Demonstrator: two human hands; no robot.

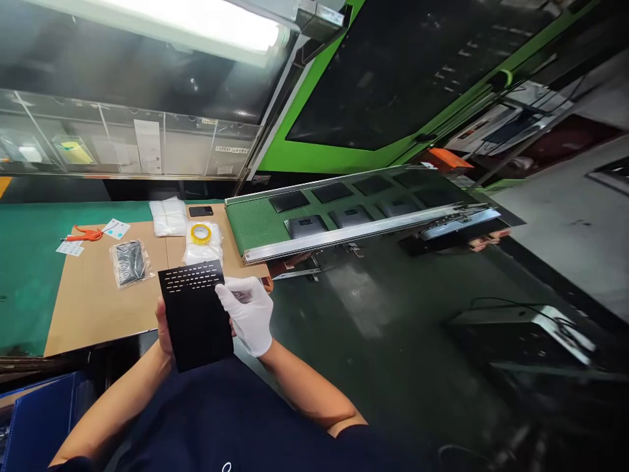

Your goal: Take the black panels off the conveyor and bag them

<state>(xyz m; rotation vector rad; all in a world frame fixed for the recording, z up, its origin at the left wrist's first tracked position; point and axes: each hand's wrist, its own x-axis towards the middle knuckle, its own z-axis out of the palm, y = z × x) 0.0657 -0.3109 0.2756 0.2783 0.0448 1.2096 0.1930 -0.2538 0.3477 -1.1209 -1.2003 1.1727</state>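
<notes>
A flat black panel (pixel 199 328) with rows of small slots near its top edge is held up in front of my body. My left hand (pixel 164 328), bare, grips it along the left side, its fingers mostly hidden behind the panel. My right hand (pixel 248 313), in a white glove, pinches the panel's upper right edge beside the slots. Behind the panel, on the cardboard-covered table (pixel 103 311), lie a bagged dark part (pixel 130 263), a yellow tape roll (pixel 201 233) on a white stack, and a pile of clear plastic bags (pixel 168 217).
A green conveyor (pixel 250 226) with several black panels runs off to the right. Orange-handled cutters (pixel 88 233), paper labels (pixel 116 229) and a phone (pixel 200 211) lie on the table. Blue folders (pixel 44 419) are at lower left.
</notes>
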